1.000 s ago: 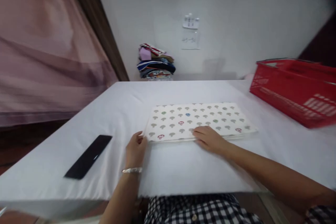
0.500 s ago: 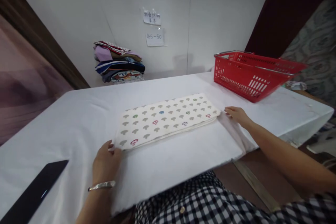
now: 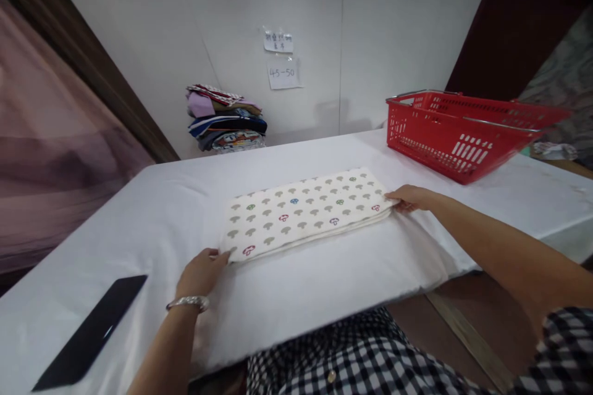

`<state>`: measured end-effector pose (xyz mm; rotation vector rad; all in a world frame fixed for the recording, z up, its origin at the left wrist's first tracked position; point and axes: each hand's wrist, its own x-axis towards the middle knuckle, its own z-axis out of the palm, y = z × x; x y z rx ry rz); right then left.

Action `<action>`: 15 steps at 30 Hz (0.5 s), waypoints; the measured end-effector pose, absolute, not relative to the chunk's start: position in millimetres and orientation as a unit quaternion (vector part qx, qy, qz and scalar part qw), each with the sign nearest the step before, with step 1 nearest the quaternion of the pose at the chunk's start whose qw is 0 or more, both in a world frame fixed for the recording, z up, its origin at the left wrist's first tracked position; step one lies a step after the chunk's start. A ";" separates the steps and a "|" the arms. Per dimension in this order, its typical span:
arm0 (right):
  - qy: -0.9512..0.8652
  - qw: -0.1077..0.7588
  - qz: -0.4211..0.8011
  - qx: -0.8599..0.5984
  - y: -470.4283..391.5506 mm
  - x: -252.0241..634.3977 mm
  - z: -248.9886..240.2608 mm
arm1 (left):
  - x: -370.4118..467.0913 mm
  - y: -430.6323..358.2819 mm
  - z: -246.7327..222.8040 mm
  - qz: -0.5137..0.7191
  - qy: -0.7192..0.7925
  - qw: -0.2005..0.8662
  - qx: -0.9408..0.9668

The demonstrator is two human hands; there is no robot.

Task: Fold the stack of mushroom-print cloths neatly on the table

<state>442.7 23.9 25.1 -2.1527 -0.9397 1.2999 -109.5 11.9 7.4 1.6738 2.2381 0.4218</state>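
Observation:
A white cloth (image 3: 306, 210) printed with grey and coloured mushrooms lies folded into a long strip on the white-covered table (image 3: 324, 284). Its layered edge faces me. My left hand (image 3: 204, 270), with a silver bracelet at the wrist, pinches the near left corner. At the other end, my right hand (image 3: 410, 197) has thumb and fingers closed on the right corner. The fingertips under the cloth are hidden on both sides.
A red plastic basket (image 3: 440, 136) stands at the back right. Folded clothes (image 3: 227, 120) are piled at the back left by the wall. A dark flat object (image 3: 92, 330) lies at the left front. Paper signs (image 3: 282, 73) hang on the wall.
My right hand has moved left onto the cloth's right corner and closed on it. My left hand stays at the left corner. The view has shifted slightly.

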 end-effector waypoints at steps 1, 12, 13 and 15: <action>-0.339 0.218 0.475 -0.782 25.0 442.1 25.1 | -109.9 13.4 8.6 0.129 0.782 0.161 0.588; -0.306 0.342 0.496 -0.737 23.8 428.5 21.1 | -96.3 6.5 17.3 0.115 0.784 0.160 0.588; -0.294 0.350 0.524 -0.719 23.4 428.7 19.5 | -94.6 5.5 18.1 0.139 0.786 0.171 0.578; -0.275 0.375 0.550 -0.693 22.4 430.2 15.2 | -93.1 4.6 19.7 0.191 0.790 0.221 0.539</action>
